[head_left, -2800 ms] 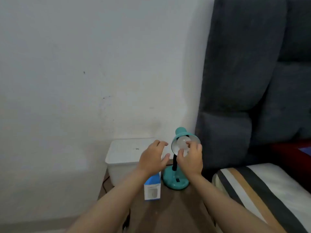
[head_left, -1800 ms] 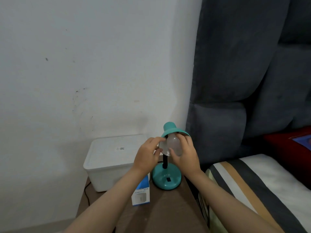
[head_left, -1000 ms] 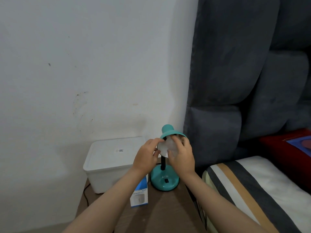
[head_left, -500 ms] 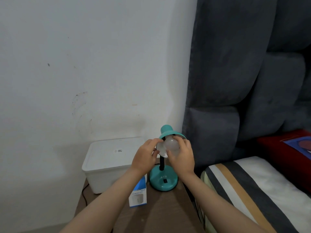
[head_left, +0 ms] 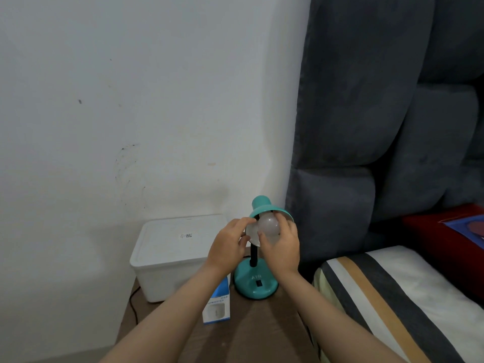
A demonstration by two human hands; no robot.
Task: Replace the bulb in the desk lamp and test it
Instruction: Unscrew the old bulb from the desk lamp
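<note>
A grey padded headboard (head_left: 379, 127) fills the right of the scene, beside a white wall (head_left: 131, 87). A striped pillow (head_left: 392, 297) lies at near right. A white lidded box (head_left: 170, 255) stands at the far left of the brown bedside table (head_left: 262, 331); the small label on its lid is too small to read. The teal desk lamp (head_left: 258, 258) stands upright on the table just right of the box, its black neck vertical and its shade (head_left: 269, 209) opening toward the viewer and slightly downward. The base bears the raised letters "ATB" above a black switch. The frosted bulb (head_left: 268, 227) sits in the shade's mouth, its long axis along the shade's axis, round end toward the viewer. The right hand (head_left: 284, 247) reaches up from near right, fingers and thumb curled round the bulb. The left hand (head_left: 230, 244) steadies the shade's left rim, fingertips curled on it. A blue-and-white bulb carton (head_left: 217, 305) stands upright near the lamp base, on its left; its print is illegible.
</note>
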